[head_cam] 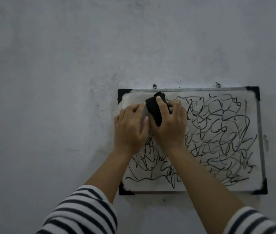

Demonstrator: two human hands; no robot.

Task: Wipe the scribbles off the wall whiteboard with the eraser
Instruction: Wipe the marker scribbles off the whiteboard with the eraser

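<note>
Grey wall behind. Fingers of my right hand clamp the eraser at the whiteboard top-left; left hand presses flat beside it. Only that corner looks clean (barely started, I'd judge); scribbles cover the rest.

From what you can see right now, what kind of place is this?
Probably a plain indoor room; home or classroom, I cannot tell. A bare grey wall fills the view. A framed whiteboard with black scribbles hangs under two screws, and the right hand holds a black eraser against it.
</note>
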